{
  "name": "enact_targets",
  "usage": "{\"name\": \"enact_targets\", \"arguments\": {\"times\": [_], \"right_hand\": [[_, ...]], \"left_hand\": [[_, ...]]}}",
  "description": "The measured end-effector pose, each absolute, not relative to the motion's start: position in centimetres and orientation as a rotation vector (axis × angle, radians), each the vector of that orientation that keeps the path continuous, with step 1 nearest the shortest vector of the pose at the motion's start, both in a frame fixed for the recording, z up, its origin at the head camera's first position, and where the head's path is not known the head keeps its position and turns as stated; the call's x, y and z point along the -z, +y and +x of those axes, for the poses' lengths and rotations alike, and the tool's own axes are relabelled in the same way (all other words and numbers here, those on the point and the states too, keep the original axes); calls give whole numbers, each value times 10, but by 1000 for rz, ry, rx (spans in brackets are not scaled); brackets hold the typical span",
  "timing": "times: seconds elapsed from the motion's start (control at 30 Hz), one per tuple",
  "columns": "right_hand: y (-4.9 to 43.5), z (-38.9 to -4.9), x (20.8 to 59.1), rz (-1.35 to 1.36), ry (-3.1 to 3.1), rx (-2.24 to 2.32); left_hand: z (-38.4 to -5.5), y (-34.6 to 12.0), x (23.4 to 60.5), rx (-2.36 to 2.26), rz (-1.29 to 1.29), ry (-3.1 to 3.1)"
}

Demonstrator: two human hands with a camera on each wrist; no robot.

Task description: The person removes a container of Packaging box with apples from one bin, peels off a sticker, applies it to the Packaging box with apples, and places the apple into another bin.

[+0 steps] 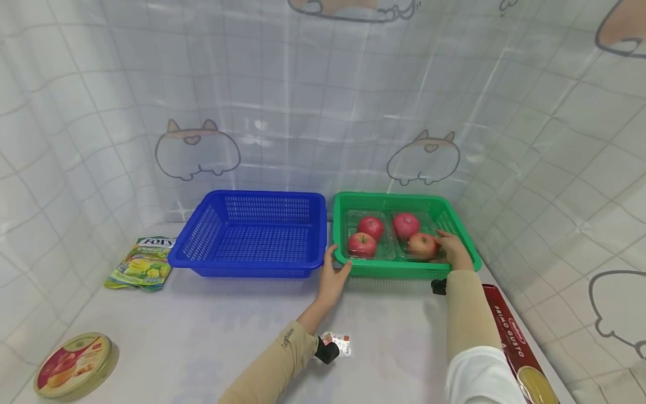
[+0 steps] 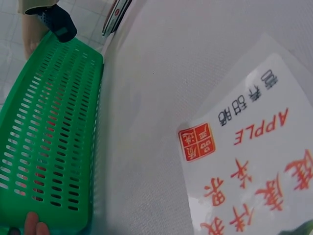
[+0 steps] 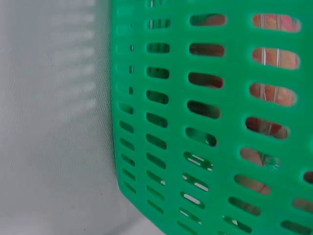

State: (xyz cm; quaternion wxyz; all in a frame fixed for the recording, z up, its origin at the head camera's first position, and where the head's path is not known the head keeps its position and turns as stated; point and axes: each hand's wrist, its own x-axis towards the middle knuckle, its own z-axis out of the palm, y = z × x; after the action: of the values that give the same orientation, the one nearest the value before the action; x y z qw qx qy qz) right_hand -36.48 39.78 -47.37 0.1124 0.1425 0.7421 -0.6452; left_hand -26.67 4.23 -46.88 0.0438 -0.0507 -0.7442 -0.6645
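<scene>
Green basket (image 3: 230,129) dominates the right wrist view; in its right half, the right hand (image 1: 454,250) is at an apple pack (image 1: 416,236), grip unclear. Level handling should keep apples (image 1: 406,225) settled. Left hand (image 1: 333,279), fingers spread, touches the basket's near-left corner; left of the basket, a blue basket (image 1: 247,265).

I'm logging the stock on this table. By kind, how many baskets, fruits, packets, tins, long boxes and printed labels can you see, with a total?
Baskets: 2, a blue basket and a green basket
Fruits: 4 in sight
Packet: 1
Tin: 1
Long box: 1
Printed label: 1
Total: 10
</scene>
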Motion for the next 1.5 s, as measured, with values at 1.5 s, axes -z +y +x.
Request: {"name": "enact_targets", "arguments": {"times": [1.5], "right_hand": [[267,-278,341,624,1776,2446]], "left_hand": [[-227,56,418,2075,-42,-2579]]}}
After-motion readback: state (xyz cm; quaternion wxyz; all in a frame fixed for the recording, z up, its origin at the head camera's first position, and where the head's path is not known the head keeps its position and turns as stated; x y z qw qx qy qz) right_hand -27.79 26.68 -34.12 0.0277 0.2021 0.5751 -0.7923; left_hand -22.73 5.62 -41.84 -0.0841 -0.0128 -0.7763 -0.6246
